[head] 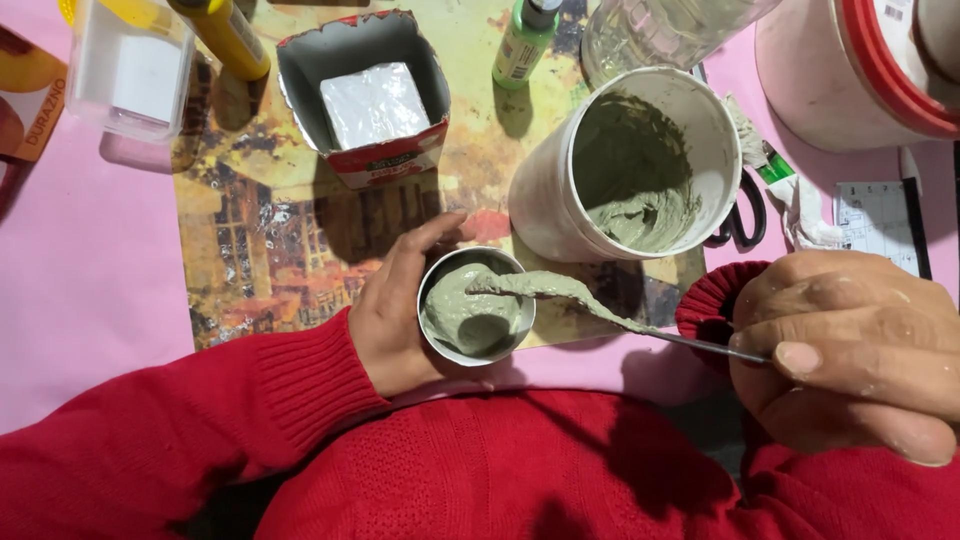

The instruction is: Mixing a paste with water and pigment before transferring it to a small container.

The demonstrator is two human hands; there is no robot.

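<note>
- A small round cup (476, 305), filled with grey-green paste, is seen at the near edge of a printed mat (250, 230), just in front of a larger white tub.
- The cup is clasped from its left side by the left hand (400, 320), whose fingers are curled around the wall and whose thumb is laid along the far rim.
- A metal spoon (590, 305), thickly coated with the same paste, is held by its handle in the right hand (850, 350), which is closed around it between thumb and fingers.
- The laden bowl of the spoon is placed over the cup, touching the paste inside it.
- The white tub (625, 170) is tilted towards the camera, and its inner wall and bottom are smeared with grey-green paste.
- A cut-open carton (362, 95) with a silvery lining is set farther back on the mat, well apart from the cup.
- A small green bottle (525, 40) is stood behind the tub, and a yellow tube (225, 35) is laid near the carton's left.
- Black scissors (742, 215) are partly hidden behind the tub's right side.
- A pink cloth (80, 280) is spread under the mat.
- Red knitted sleeves are worn on both arms.
</note>
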